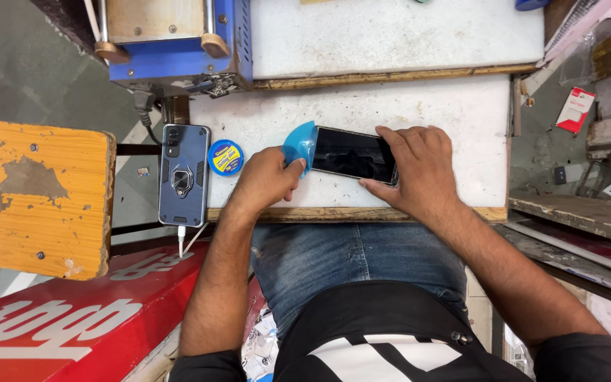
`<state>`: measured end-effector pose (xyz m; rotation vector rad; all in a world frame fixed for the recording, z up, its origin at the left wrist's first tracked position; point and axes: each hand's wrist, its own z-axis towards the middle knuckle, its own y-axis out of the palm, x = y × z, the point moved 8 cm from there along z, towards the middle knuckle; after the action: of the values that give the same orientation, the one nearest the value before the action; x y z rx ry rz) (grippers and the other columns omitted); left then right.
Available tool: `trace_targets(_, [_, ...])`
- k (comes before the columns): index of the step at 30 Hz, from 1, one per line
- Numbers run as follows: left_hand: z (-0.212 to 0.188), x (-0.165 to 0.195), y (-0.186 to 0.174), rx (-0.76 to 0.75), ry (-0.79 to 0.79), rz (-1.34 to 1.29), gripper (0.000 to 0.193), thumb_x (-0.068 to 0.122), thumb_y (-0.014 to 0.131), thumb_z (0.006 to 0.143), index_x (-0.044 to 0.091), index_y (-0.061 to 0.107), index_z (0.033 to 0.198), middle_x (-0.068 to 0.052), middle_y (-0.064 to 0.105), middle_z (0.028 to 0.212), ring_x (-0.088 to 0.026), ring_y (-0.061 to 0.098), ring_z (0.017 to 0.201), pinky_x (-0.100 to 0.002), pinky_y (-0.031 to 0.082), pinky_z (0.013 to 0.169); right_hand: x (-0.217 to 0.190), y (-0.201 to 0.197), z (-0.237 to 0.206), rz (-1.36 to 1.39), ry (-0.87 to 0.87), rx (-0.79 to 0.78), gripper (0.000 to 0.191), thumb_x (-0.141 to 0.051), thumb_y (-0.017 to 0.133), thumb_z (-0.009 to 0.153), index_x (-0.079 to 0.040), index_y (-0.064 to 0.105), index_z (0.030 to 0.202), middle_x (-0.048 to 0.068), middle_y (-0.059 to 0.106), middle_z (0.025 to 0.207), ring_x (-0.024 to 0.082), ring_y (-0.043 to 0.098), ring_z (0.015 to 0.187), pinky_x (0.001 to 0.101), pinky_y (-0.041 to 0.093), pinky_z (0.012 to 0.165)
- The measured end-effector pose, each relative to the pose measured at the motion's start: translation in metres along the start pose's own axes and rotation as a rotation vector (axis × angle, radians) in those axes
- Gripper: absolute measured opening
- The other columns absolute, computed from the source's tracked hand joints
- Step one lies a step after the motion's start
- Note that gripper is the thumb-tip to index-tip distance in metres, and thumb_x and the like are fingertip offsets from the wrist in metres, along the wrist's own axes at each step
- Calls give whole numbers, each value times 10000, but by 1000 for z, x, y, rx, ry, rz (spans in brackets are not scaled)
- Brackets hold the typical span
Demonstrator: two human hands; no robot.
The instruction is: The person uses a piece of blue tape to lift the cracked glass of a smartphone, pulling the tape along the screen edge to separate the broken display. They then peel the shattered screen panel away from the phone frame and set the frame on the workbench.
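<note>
A dark smartphone point(351, 152) lies screen up on the white worktop point(447, 117). My right hand point(415, 166) grips its right end, fingers over the top edge and thumb along the near edge. My left hand point(266, 177) pinches a thin blue plastic tab point(300, 143) at the phone's left end; the tab curls up off the screen.
A second phone in a dark blue ring case point(184, 173) lies at the left with a white cable plugged in. A small round blue tin point(225, 157) sits beside it. A blue machine point(175, 42) stands at the back left. An orange wooden stool point(40, 198) is further left.
</note>
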<state>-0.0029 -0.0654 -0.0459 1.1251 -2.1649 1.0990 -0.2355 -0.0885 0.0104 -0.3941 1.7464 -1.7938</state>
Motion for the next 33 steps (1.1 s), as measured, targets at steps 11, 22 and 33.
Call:
trace_targets(11, [5,1,9,-32,42,81,415,338,609,987,37,689,712,-63,641,511,-157,625,441,-337,516,497,8,1,-1,4,17,-8,904,-573,842,789,-33,529,1443,169,566,1199,315,500,1166,544,364,1093])
trace_targets(22, [17,7,5,14,-16,-205,392,294,628,960,4,659,698,-44,625,528,-137,601,407,-325,448,390,11,3,8,-7,-32,-20,868,-602,851,737,-62,612,1373,154,521,1097,311,454,1098,536,318,1045])
trace_targets(33, [17,-2,13,-41,37,-99,367,305,600,980,4,682,786,-55,627,505,-141,610,422,-332,508,462,15,14,10,-33,-12,-15,842,-604,848,764,-66,629,1374,154,520,1097,319,448,1093,532,323,1048])
